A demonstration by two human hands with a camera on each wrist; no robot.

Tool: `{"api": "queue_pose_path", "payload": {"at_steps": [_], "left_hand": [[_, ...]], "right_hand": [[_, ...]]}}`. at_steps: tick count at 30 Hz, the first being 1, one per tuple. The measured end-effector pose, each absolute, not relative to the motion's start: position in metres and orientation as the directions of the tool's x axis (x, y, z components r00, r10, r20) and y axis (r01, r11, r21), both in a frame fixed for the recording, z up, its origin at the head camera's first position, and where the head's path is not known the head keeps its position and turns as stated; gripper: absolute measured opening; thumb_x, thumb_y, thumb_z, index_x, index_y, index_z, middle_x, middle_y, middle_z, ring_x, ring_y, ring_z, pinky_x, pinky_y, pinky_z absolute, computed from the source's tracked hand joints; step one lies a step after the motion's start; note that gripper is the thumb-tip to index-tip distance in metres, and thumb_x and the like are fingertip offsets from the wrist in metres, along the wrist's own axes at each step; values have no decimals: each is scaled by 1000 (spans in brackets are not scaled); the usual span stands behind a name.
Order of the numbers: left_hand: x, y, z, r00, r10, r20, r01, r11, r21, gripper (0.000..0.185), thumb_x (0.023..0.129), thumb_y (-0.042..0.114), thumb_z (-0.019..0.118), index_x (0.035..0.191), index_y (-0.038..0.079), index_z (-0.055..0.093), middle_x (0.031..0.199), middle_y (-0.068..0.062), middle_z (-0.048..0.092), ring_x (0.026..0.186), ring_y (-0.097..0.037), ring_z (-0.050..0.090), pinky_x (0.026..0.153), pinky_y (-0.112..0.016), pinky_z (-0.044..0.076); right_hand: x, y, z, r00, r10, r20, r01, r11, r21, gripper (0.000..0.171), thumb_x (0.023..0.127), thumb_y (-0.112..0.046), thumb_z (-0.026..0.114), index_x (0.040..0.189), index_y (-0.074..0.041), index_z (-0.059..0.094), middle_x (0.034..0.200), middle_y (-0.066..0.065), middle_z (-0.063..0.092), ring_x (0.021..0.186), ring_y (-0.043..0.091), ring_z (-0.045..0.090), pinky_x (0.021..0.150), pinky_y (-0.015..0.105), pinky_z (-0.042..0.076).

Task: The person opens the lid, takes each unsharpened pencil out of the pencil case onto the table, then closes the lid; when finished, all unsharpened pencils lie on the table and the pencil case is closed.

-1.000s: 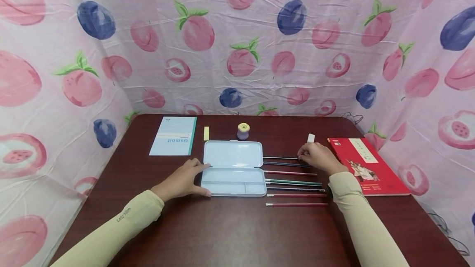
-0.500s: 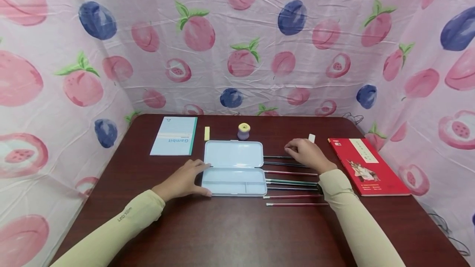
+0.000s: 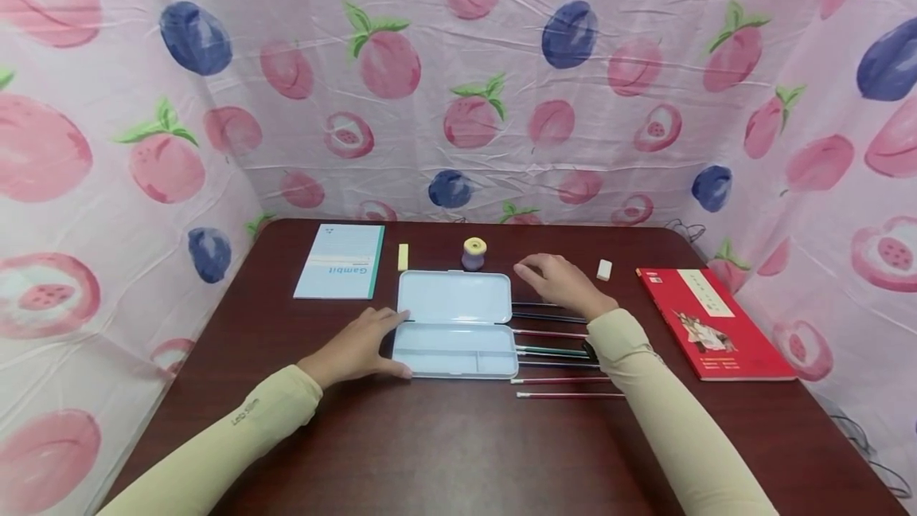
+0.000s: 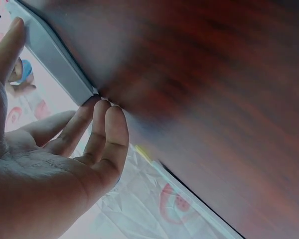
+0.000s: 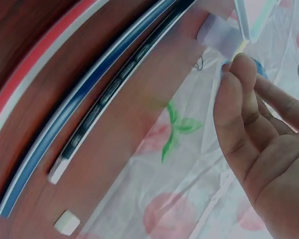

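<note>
An open pale-blue pencil case lies on the table, lid folded back and compartments bare. My left hand is at its left end, thumb by the front corner and a finger near the hinge, touching it in the left wrist view. Several pencils lie side by side at its right, including a blue pencil and a red pencil. My right hand is above the far pencils, fingers loosely bent near the lid's right edge. Nothing shows between its fingertips in the right wrist view.
Behind the case stand a yellow eraser-like block and a yellow-and-purple sharpener-like object. A notebook lies at left. A white eraser and a red book lie at right. A fruit-print curtain surrounds the table.
My right hand has moved left from the far pencils' right ends toward the case lid, uncovering the white eraser. The left hand stays at the case.
</note>
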State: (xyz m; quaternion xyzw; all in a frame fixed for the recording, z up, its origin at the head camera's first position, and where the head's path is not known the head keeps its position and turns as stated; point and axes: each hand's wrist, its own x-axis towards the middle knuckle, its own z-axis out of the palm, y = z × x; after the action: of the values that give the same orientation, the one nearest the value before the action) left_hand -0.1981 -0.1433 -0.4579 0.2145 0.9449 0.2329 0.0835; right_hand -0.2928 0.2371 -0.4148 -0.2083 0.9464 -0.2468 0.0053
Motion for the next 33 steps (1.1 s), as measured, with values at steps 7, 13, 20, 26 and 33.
{"api": "queue_pose_path", "payload": {"at_steps": [7,13,20,26,33], "left_hand": [[-199,-138,-457,-907,416,-63,322,782,534,134,72,54,97,173,17,16,153,-10,59,127,-24,54,111,-48,52],[-199,-135,-454,-915,399,-59,302,776,554,147,69,53,99,173,15,3,142,-8,62,118,-22,55,109,-46,52],[-200,-137,-454,-922,384,-51,290,771,567,153,67,54,100,172,9,0,136,-8,63,116,-22,57,109,-47,52],[-200,-139,-457,-932,360,-51,266,771,579,155,65,54,101,172,9,0,135,-9,64,120,-24,60,112,-49,52],[-200,-140,-459,-936,347,-54,257,781,569,149,63,54,101,172,7,10,133,-10,63,117,-23,61,109,-47,54]], "right_hand": [[-292,225,-417,-912,-410,24,-361,770,-526,46,112,-38,55,139,-4,68,128,15,75,65,27,73,80,43,60],[-287,221,-417,-900,-435,37,-387,755,-529,48,111,-40,56,142,-4,66,134,16,72,71,23,73,82,42,59],[-266,217,-412,-883,-414,221,-468,739,-484,37,109,-33,62,135,-9,73,110,5,73,73,14,59,71,36,52],[-240,213,-413,-827,-405,390,-553,710,-435,22,104,-26,71,121,-13,79,104,-2,72,78,11,57,70,31,51],[-214,209,-415,-768,-435,470,-626,667,-404,6,100,-23,77,102,-17,78,95,-6,69,82,12,61,73,34,56]]}}
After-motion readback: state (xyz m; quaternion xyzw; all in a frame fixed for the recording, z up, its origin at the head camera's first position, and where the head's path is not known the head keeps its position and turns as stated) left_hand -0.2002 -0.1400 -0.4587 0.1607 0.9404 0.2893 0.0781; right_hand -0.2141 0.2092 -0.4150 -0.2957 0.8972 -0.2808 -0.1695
